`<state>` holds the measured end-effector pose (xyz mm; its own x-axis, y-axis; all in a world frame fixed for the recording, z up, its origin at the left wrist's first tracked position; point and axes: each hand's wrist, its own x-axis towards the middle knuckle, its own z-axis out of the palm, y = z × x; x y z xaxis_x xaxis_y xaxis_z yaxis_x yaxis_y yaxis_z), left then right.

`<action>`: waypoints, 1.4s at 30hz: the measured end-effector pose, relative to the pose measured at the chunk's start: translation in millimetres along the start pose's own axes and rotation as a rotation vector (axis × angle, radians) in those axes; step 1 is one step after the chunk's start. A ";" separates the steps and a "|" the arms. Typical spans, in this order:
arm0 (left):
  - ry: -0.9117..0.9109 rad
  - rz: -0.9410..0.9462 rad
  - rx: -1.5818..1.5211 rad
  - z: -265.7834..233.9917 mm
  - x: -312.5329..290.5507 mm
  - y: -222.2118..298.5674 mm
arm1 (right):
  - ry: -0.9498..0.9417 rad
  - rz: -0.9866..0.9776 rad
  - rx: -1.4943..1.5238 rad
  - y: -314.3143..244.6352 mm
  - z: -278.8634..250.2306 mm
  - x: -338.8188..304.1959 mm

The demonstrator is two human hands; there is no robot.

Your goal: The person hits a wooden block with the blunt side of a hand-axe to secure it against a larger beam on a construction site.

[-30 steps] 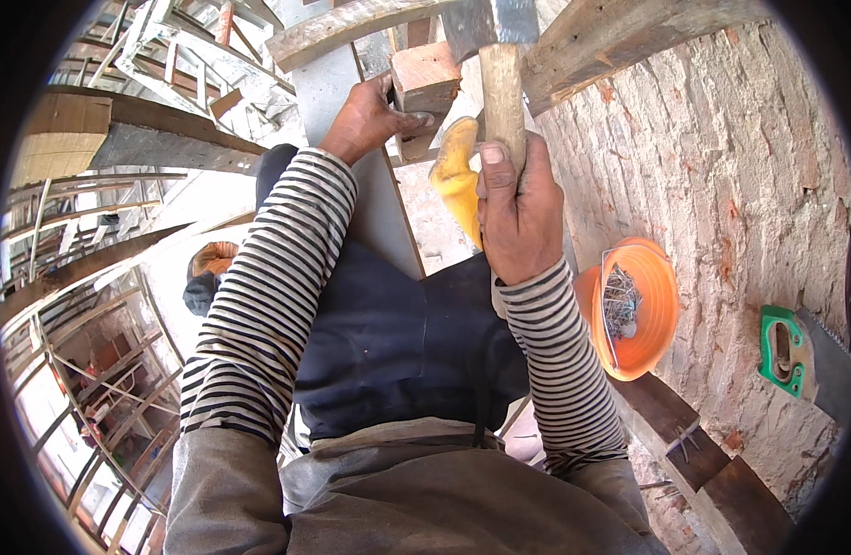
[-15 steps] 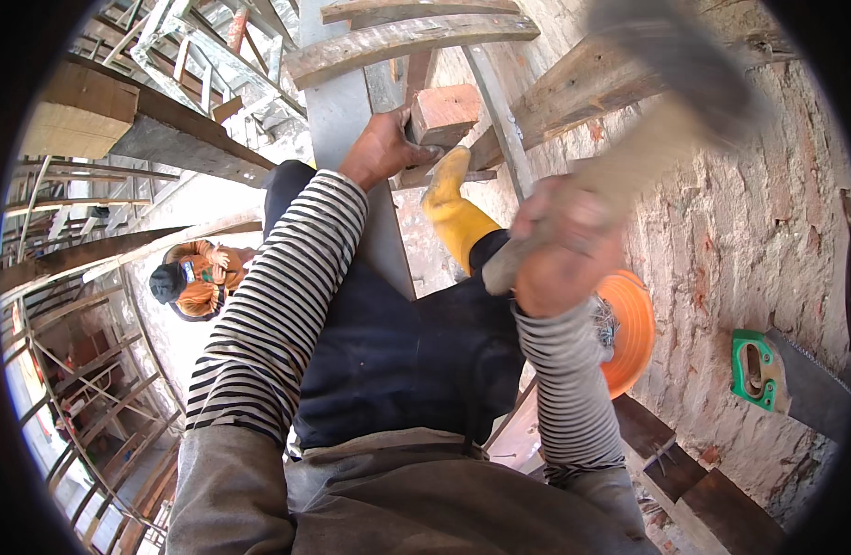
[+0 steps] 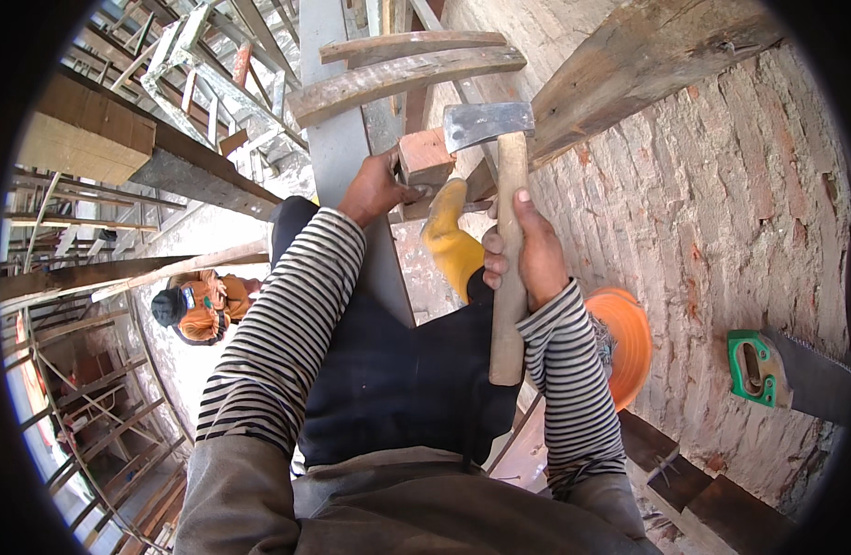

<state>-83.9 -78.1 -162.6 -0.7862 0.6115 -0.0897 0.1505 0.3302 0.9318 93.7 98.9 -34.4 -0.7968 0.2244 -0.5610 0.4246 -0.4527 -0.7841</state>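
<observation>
My right hand (image 3: 534, 248) is wrapped round the pale wooden handle of a hatchet (image 3: 509, 277). Its grey metal head is up at the far end, close beside a squared reddish wooden block (image 3: 426, 157); I cannot tell whether they touch. On the block's left side, my left hand (image 3: 381, 189) grips it with the thumb toward me; most of its fingers are hidden behind. Just below the block is my yellow boot (image 3: 453, 236).
A grey plank (image 3: 336, 153) runs away from me, with curved wooden pieces (image 3: 407, 79) across it. To the right stand a rough brick wall (image 3: 703, 222), an orange bucket (image 3: 629, 342) of nails and a green-handled saw (image 3: 758, 368). A person (image 3: 203, 305) is far below left.
The hatchet has swung down and left from its raised, blurred position, bringing its head beside the block. My left hand and the block have shifted slightly in view.
</observation>
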 end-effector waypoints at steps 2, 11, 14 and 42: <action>-0.012 -0.045 0.004 -2.2 -0.9 -2.5 | 0.042 -0.188 -0.209 7.7 13.6 -6.8; -0.028 -0.123 0.042 5.2 1.9 9.0 | 0.149 -1.073 -0.282 16.9 31.2 -36.5; -0.014 -0.072 0.031 7.6 2.8 6.7 | 0.334 -0.793 -1.158 49.1 17.3 -6.0; -0.031 -0.009 0.060 16.1 0.6 3.4 | 0.214 -0.558 -0.896 58.4 -1.2 3.4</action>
<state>-74.2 -65.1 -165.1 -0.7690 0.6299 -0.1091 0.1803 0.3775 0.9083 116.3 74.3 -82.4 -0.9206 0.3893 -0.0305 0.2539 0.5375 -0.8041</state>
